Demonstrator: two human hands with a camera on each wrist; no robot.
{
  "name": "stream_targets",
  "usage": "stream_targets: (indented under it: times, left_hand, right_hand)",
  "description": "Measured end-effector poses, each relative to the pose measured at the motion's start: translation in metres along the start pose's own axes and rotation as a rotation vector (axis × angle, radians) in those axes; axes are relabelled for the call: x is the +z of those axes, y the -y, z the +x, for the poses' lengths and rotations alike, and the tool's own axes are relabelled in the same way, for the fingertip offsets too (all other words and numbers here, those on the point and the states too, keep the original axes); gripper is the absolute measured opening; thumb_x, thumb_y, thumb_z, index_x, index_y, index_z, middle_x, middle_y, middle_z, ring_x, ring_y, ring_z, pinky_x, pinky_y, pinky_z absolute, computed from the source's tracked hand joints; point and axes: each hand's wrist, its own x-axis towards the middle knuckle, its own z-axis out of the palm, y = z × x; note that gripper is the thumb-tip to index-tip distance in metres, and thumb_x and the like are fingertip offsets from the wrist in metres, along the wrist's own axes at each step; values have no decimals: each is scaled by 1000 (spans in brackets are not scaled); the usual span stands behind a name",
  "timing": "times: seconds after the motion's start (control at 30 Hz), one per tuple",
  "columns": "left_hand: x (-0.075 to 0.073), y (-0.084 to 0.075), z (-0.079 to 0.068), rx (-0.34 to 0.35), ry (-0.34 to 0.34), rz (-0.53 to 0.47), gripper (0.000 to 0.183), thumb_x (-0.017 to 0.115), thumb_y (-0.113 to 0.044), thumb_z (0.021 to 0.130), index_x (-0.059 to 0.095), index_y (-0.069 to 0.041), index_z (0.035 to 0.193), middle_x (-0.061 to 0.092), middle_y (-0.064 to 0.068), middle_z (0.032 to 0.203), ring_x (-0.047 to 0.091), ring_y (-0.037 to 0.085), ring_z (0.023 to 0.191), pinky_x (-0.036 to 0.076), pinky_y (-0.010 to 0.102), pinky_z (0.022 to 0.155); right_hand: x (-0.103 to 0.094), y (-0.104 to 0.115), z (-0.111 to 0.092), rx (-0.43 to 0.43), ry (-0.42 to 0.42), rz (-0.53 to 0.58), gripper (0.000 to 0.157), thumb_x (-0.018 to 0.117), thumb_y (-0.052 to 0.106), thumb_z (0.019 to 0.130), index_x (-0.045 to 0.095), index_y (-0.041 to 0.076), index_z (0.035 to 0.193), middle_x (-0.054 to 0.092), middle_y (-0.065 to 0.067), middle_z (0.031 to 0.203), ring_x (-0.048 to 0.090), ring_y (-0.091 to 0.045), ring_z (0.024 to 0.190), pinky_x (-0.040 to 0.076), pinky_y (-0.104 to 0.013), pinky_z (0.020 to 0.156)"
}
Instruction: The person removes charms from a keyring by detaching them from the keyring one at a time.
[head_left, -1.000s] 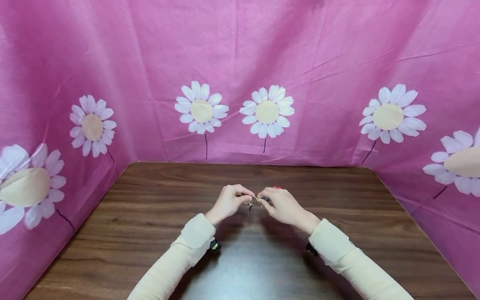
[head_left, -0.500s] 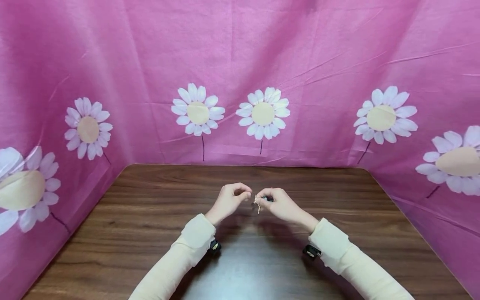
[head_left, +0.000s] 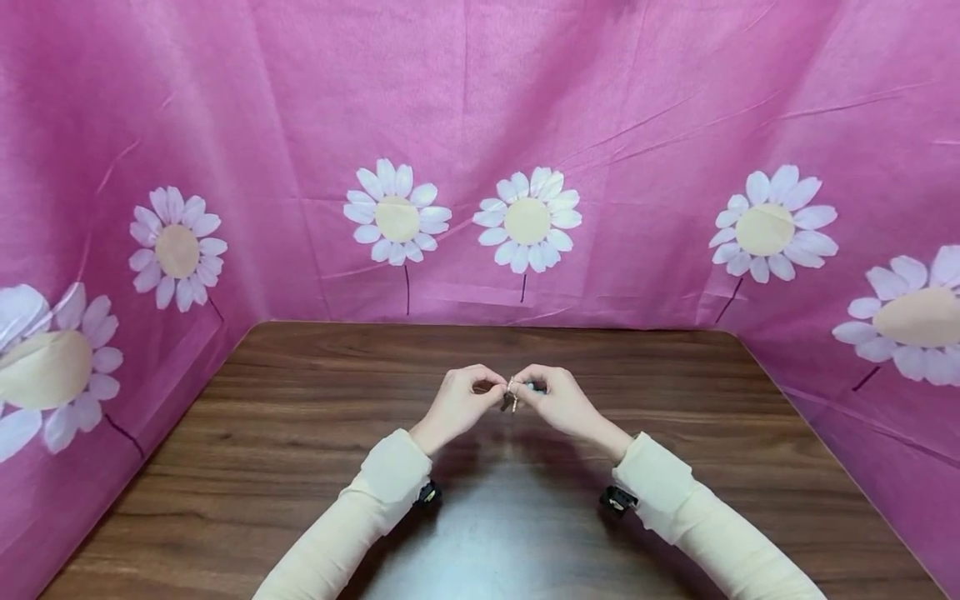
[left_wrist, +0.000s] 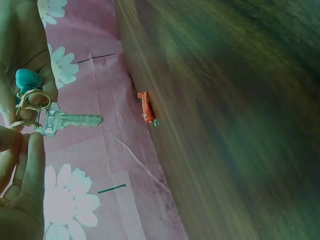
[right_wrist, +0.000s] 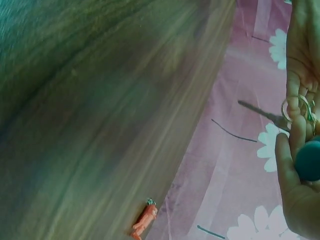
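My two hands meet over the middle of the table. The left hand (head_left: 463,404) pinches thumb and forefinger at the edge of a gold key ring (left_wrist: 36,99). Opposite it, the right hand (head_left: 562,404) holds the same ring, with a rounded teal charm (right_wrist: 309,161) against its fingers. A silver key (left_wrist: 75,120) hangs from the ring, blade pointing down, between the hands. Beside the key a short gold piece (head_left: 515,406) dangles. Fingers cover part of the ring in every view.
A small red-orange figurine charm (left_wrist: 145,107) lies on the brown wood-grain table (head_left: 337,358) near its far edge, hidden in the head view. Pink cloth (head_left: 637,83) with white daisies stands around the back and sides.
Half a second ago my left fingertips were apart from the ring, which stayed in my right hand; now they are back at it. The red charm has passed out of the head view.
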Motion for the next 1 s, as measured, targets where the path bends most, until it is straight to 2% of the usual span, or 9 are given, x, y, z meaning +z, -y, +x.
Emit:
stream_targets:
  times: [0.13, 0.27, 0.47, 0.63, 0.83, 1.0]
  left_hand:
    - [2, 4, -3, 5, -4, -3, 8, 64, -7, 82, 70, -5, 85, 69, 4, 82, 66, 13, 74, 53, 19, 67]
    - [3, 6, -3, 19, -26, 20, 8, 64, -6, 80, 71, -6, 84, 68, 3, 80, 65, 11, 73, 52, 17, 67]
    - [-1, 2, 2, 78, -45, 107, 9, 62, -6, 78, 70, -7, 80, 68, 2, 78, 65, 8, 70, 51, 14, 64]
    - [1, 2, 1, 106, -83, 167, 8, 62, -8, 76, 69, -11, 75, 68, -2, 73, 63, 5, 64, 48, 13, 59]
    - [6, 4, -3, 62, -140, 140, 7, 62, -10, 71, 68, -15, 70, 67, -6, 64, 57, -2, 55, 44, 14, 52]
    - [7, 3, -1, -13, -171, 109, 6, 63, -14, 71, 68, -17, 70, 67, -6, 62, 51, -2, 52, 42, 16, 51]
  right_hand:
    - [6, -2, -1, 8, -50, -12, 8, 62, 14, 86, 66, 7, 86, 68, -7, 77, 61, -12, 68, 49, -20, 59]
    - [9, -2, 0, -7, -71, -22, 10, 62, 16, 87, 67, 7, 86, 68, -6, 79, 57, -7, 67, 47, -19, 59]
    - [8, 8, 3, -5, -104, -47, 10, 62, 15, 87, 68, 7, 88, 69, -7, 83, 58, -7, 69, 48, -23, 62]
    - [10, 2, 3, -7, -106, -44, 9, 62, 16, 87, 68, 10, 88, 69, -4, 83, 58, -5, 68, 47, -20, 60]
    - [11, -3, 1, 30, -65, 40, 11, 62, 17, 87, 67, 7, 90, 69, -6, 84, 60, -7, 69, 48, -21, 61]
    - [12, -7, 3, 21, -53, 100, 15, 60, 18, 88, 66, 4, 91, 68, -11, 86, 61, -7, 70, 52, -25, 64]
